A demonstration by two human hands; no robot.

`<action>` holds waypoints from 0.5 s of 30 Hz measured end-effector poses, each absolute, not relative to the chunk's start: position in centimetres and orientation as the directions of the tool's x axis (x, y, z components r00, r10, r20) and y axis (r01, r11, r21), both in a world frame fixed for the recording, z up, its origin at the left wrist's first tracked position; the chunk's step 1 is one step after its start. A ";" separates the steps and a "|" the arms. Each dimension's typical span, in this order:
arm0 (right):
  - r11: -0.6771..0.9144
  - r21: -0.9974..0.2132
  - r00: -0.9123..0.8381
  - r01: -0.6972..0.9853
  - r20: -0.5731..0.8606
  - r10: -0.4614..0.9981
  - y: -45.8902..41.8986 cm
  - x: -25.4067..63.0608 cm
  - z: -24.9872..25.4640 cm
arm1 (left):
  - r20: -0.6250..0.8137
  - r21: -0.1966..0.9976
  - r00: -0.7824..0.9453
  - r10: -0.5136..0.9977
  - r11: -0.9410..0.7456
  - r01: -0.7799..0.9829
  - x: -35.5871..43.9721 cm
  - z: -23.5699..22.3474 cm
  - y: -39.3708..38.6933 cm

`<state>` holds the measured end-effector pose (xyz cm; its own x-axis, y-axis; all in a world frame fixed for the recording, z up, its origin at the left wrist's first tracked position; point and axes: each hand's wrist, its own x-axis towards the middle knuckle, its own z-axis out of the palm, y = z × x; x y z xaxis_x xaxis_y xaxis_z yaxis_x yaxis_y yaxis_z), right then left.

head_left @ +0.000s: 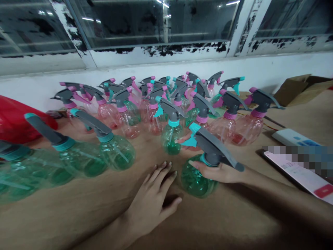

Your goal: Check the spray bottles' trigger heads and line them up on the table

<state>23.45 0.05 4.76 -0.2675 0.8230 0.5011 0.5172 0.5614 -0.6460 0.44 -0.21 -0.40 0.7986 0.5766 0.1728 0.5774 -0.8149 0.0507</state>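
My right hand (221,172) is wrapped around the neck of a green spray bottle (197,178) with a grey head and teal trigger, standing upright on the brown table (78,215). My left hand (153,198) lies flat on the table just left of that bottle, fingers stretched out, holding nothing. Straight behind the held bottle stands another green spray bottle (171,139).
Several pink and green spray bottles crowd the back of the table below a window. More green bottles (114,149) stand at the left beside a red plastic bag (18,119). A phone (299,173), a white remote (291,137) and a cardboard box (301,88) lie at the right.
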 end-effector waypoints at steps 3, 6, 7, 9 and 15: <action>0.567 -0.641 -0.297 0.517 0.487 0.821 0.2 23.4 4.9 | 0.174 0.052 0.798 0.576 -0.815 0.577 0.5 -0.4 -0.2; 0.569 -0.651 -0.302 0.503 0.484 0.821 0.2 23.2 5.4 | 0.183 0.056 0.796 0.576 -0.815 0.577 0.5 -0.6 -0.1; 0.568 -0.654 -0.297 0.500 0.487 0.822 0.1 23.1 5.6 | 0.187 0.057 0.795 0.577 -0.815 0.577 0.5 -0.6 -0.1; 0.563 -0.660 -0.277 0.497 0.494 0.824 0.1 23.0 5.7 | 0.194 0.061 0.794 0.577 -0.815 0.577 0.4 -0.6 -0.1; 0.573 -0.671 -0.252 0.470 0.520 0.816 0.0 23.2 5.5 | 0.201 0.056 0.793 0.576 -0.815 0.577 0.4 -0.6 -0.1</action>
<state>23.18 -0.03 5.46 -0.2520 0.8161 0.5201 0.4704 0.5729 -0.6712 0.42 -0.10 -0.61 0.7928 0.5755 0.2007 0.5772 -0.8147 0.0564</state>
